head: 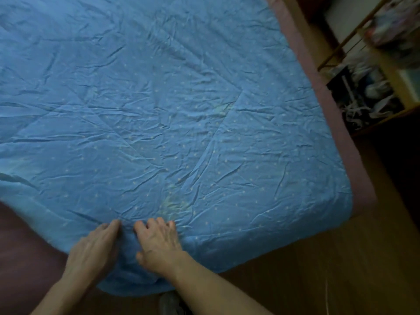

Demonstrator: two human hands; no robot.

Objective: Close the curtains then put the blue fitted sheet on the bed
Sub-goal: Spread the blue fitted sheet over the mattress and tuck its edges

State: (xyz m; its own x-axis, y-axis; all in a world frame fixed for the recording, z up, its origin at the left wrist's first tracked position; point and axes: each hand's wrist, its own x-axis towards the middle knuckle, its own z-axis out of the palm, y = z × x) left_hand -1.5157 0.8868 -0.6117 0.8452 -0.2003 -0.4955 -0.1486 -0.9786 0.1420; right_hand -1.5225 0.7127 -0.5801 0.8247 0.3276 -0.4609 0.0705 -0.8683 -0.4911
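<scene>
Both hands, left (94, 246) and right (159, 242), lie flat, unclenched, on blue sheet (170, 110)

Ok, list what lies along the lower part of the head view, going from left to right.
Bare dusky-purple mattress → left hand flat on the wrinkled blue dotted fitted sheet → right hand flat on the same sheet → the sheet's draped corner → brown wooden floor.

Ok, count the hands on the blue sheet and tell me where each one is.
2. The left hand lies flat on the blue sheet at the near edge of the bed; the right hand lies just beside it, fingers spread on the fabric.
</scene>
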